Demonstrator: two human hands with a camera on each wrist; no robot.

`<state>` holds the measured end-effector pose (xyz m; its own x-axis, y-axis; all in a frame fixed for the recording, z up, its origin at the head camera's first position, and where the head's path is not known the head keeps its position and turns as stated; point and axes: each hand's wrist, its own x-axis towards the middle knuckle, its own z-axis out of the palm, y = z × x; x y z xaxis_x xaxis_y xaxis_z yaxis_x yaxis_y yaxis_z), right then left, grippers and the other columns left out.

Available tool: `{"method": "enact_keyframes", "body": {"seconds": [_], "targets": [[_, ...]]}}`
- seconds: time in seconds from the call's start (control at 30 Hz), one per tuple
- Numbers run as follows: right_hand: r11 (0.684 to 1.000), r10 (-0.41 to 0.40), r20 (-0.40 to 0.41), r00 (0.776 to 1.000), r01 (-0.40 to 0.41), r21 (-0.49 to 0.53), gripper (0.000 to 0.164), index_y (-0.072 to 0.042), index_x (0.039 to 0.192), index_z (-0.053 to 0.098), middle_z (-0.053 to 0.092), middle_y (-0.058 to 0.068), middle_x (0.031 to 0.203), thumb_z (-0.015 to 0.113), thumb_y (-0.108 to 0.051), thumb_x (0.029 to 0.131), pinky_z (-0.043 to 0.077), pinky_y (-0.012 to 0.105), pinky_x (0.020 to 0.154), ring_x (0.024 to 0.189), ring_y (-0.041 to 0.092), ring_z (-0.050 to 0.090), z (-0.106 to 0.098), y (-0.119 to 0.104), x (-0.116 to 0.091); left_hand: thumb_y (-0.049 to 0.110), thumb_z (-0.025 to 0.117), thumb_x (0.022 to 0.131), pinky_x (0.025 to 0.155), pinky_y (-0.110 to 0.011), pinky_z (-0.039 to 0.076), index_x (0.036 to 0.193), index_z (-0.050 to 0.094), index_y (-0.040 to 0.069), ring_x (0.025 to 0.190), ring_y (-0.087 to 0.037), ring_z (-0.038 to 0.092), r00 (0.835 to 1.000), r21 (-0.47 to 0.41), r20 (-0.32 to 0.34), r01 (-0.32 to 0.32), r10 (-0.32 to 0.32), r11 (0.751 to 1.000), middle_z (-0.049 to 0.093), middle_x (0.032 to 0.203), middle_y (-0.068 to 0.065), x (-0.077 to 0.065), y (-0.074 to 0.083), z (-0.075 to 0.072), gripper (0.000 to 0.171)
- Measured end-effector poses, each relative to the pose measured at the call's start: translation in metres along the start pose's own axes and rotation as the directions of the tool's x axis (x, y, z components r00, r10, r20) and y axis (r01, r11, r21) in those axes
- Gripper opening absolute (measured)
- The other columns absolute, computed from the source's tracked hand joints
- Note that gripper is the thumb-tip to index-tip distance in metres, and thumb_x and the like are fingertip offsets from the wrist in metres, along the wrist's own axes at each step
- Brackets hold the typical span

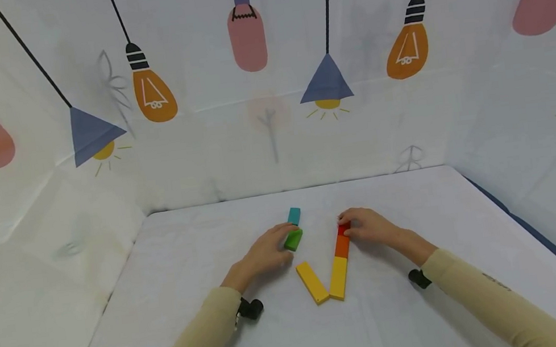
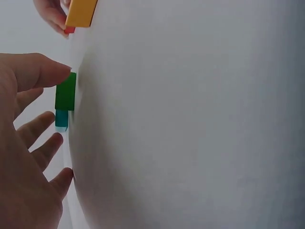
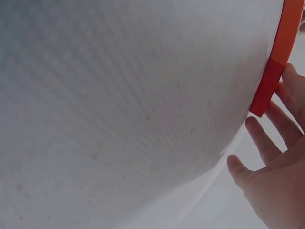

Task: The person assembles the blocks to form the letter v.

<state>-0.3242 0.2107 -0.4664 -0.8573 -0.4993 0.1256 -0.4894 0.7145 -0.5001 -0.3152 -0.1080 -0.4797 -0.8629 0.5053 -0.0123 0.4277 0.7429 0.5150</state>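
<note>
On the white table my left hand (image 1: 266,250) is over a green block (image 1: 293,240), fingers loosely bent. Its thumb tip is right at the block's near corner, while the other fingers spread apart in the left wrist view. Beyond the green block lies a teal block (image 1: 294,215), set at a slightly different angle. With thumb and fingertips my right hand (image 1: 370,226) pinches a red block (image 3: 267,88). That block sits end to end with an orange block (image 1: 341,247), which meets a long yellow block (image 1: 338,278). The red block is partly hidden by the fingers in the head view.
A second yellow block (image 1: 313,283) slants away to the left, its near end against the first yellow block's, forming a V. White cloth walls (image 1: 274,139) printed with lamps and bulbs rise behind and beside the table (image 1: 275,334).
</note>
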Motion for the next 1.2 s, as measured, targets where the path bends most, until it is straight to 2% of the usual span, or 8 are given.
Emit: {"method": "enact_keyframes", "body": {"seconds": [0.37,0.57,0.77,0.97,1.2], "targets": [[1.000,0.020,-0.001,1.000,-0.020,-0.006,0.026,-0.003,0.119,0.069,0.065,0.016,0.130,0.066,-0.008,0.093,0.043,0.056,0.108,0.124,0.037,0.056,0.001,0.000,-0.002,0.018,0.068,0.085,0.121,-0.047,0.031,0.145,0.047,0.028,0.148,-0.023,0.035,0.995,-0.012,0.072,-0.069,0.070,0.998,0.038,0.159,-0.001,0.011,-0.008,-0.004,0.064],[1.000,0.002,-0.012,1.000,-0.002,-0.005,0.026,-0.002,0.117,0.069,0.066,0.016,0.127,0.067,-0.007,0.092,0.045,0.054,0.107,0.121,0.036,0.058,0.001,-0.001,-0.001,0.013,0.070,0.084,0.121,-0.043,0.030,0.139,0.052,0.025,0.147,-0.022,0.035,0.993,-0.050,0.077,-0.084,0.088,0.995,0.041,0.157,0.001,0.015,-0.007,-0.006,0.059],[1.000,0.002,-0.013,1.000,-0.002,0.004,0.026,-0.001,0.117,0.069,0.066,0.017,0.127,0.067,-0.007,0.092,0.045,0.055,0.107,0.121,0.037,0.058,-0.001,-0.002,-0.002,0.008,0.072,0.080,0.116,-0.044,0.038,0.133,0.056,0.021,0.135,-0.021,0.046,0.992,-0.095,0.053,-0.108,0.113,0.990,0.048,0.148,-0.003,0.018,-0.003,-0.009,0.057],[1.000,0.008,-0.013,1.000,-0.008,0.000,0.026,-0.002,0.117,0.070,0.065,0.016,0.128,0.067,-0.007,0.092,0.044,0.055,0.107,0.122,0.037,0.058,-0.001,-0.002,-0.002,0.009,0.074,0.081,0.111,-0.041,0.043,0.129,0.060,0.021,0.126,-0.018,0.050,0.992,-0.073,0.044,-0.114,0.117,0.991,0.052,0.141,-0.002,0.021,-0.002,-0.009,0.051],[0.999,0.031,0.001,1.000,-0.031,0.023,0.027,-0.001,0.118,0.069,0.065,0.017,0.129,0.066,-0.007,0.093,0.044,0.055,0.108,0.122,0.037,0.057,-0.001,-0.005,-0.002,0.011,0.074,0.082,0.115,-0.042,0.039,0.128,0.062,0.020,0.132,-0.020,0.048,0.991,-0.093,0.078,-0.102,0.110,0.990,0.054,0.143,-0.002,0.023,-0.003,-0.009,0.049]]}}
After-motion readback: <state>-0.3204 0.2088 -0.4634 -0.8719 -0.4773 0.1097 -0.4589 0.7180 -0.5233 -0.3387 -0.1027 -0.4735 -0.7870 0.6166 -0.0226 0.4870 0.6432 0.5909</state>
